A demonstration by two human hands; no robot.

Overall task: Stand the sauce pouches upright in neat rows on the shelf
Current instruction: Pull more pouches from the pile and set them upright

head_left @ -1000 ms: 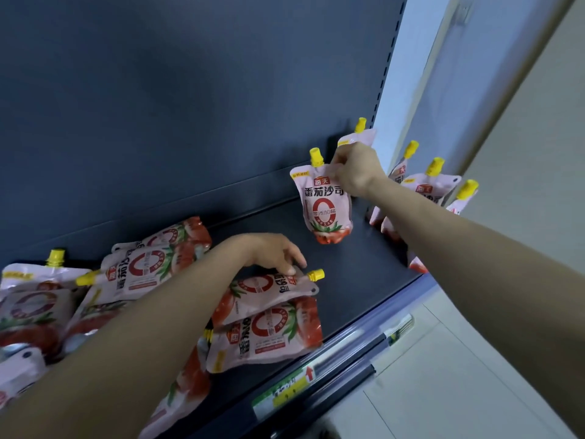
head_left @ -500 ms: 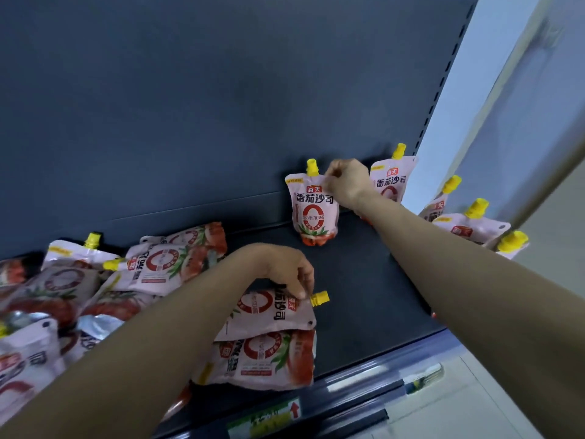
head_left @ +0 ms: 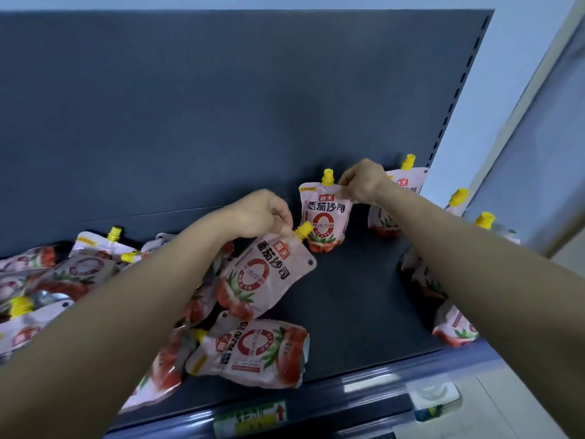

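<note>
Pink tomato sauce pouches with yellow caps lie on a dark shelf [head_left: 354, 299]. My right hand [head_left: 361, 182] pinches the top right corner of an upright pouch [head_left: 326, 223] standing near the back panel. My left hand [head_left: 259, 213] grips the top of a second pouch [head_left: 262, 277] beside its cap, holding it tilted above the shelf. Another upright pouch [head_left: 408, 188] stands behind my right wrist. A heap of flat pouches [head_left: 63, 274] fills the shelf's left side, and one flat pouch [head_left: 253, 353] lies near the front.
Several more pouches [head_left: 456, 324] stand at the shelf's right end, partly hidden by my right forearm. The dark back panel [head_left: 221, 122] rises behind the shelf. A price label strip [head_left: 253, 416] runs along the front edge. A pale wall stands to the right.
My left hand has lifted a flat pouch by its top and raised it to a tilt. My right hand still holds the upright pouch by its corner. The camera has tilted upward.
</note>
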